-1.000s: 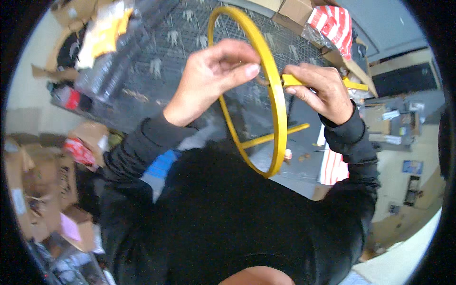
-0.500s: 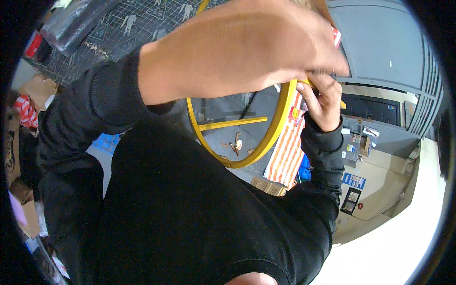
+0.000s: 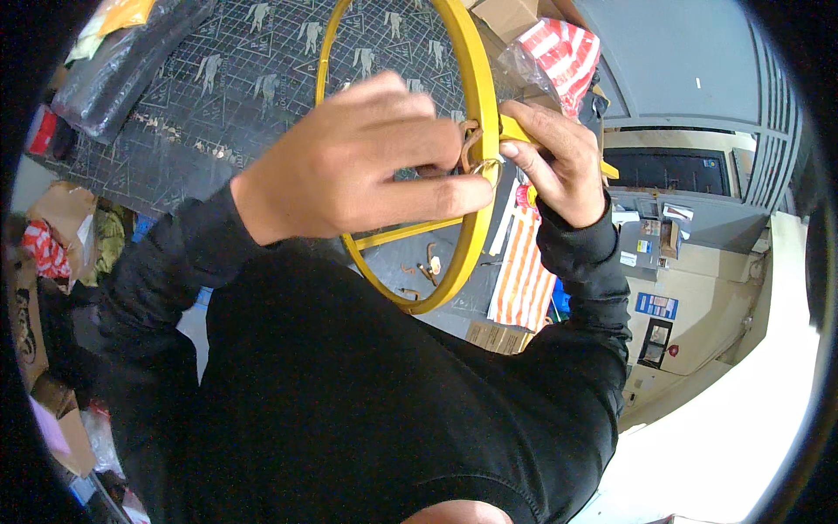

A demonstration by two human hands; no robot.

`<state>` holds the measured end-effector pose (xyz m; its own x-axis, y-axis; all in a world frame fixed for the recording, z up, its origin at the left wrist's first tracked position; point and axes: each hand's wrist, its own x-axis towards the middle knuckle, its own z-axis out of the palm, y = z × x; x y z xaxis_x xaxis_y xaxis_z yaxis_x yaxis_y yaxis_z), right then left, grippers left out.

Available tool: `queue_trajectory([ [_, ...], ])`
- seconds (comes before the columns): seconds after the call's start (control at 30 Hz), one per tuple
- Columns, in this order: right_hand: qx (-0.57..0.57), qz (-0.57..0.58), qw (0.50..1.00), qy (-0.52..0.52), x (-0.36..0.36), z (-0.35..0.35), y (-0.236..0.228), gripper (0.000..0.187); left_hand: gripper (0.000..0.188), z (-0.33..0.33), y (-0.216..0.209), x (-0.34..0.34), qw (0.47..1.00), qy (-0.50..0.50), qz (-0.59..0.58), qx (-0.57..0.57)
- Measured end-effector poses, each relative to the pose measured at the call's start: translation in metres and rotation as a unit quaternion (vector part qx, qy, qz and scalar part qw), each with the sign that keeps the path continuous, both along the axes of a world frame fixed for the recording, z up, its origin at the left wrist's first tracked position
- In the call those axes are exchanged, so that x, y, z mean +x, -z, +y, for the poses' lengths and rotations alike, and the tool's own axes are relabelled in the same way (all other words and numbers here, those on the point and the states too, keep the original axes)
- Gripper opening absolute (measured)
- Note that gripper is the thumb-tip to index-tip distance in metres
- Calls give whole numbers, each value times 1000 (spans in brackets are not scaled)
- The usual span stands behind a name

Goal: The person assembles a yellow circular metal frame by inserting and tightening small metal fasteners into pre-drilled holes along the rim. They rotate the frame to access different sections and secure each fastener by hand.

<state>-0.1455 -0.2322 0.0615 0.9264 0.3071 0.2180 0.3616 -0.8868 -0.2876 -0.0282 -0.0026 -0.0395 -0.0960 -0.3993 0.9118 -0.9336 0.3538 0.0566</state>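
Note:
A large yellow hoop (image 3: 476, 79) with a flat rim stands tilted in front of me. A yellow crossbar (image 3: 406, 233) shows low inside it. My left hand (image 3: 358, 162) is at the near side of the rim, its fingers closed on a thin brown cord (image 3: 471, 144) looped there. A thin metal ring (image 3: 496, 166) hangs at the same spot. Beyond the rim, my right hand (image 3: 563, 157) pinches a yellow bar (image 3: 515, 130) that meets the hoop. Another yellow end (image 3: 609, 170) sticks out behind that hand. My fingers hide part of the joint.
Brown cord scraps (image 3: 429, 269) lie on the grey surface beneath the hoop. Orange-and-white striped cloth (image 3: 524, 293) is beside them. A red-striped bag (image 3: 566, 61) and cardboard box (image 3: 504, 17) stand at the back right. Dark plastic-wrapped packs (image 3: 122, 79) lie at the far left.
My left hand has come down and left, off the top of the joint, baring the rim, the brown cord and the metal ring. My right hand has shifted slightly left and keeps its pinch.

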Motion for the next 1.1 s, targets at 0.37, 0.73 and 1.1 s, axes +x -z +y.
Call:
queue_trajectory([
  [0.37,-27,-23,999,2,1,0,2,31,39,-13,13,-68,813,148,562,-36],
  [0.73,-19,-20,1000,-12,4,6,1,30,40,4,8,-46,880,38,469,66],
  [1.1,-37,-1,999,-15,0,10,-2,33,37,-13,47,-22,798,325,506,50],
])
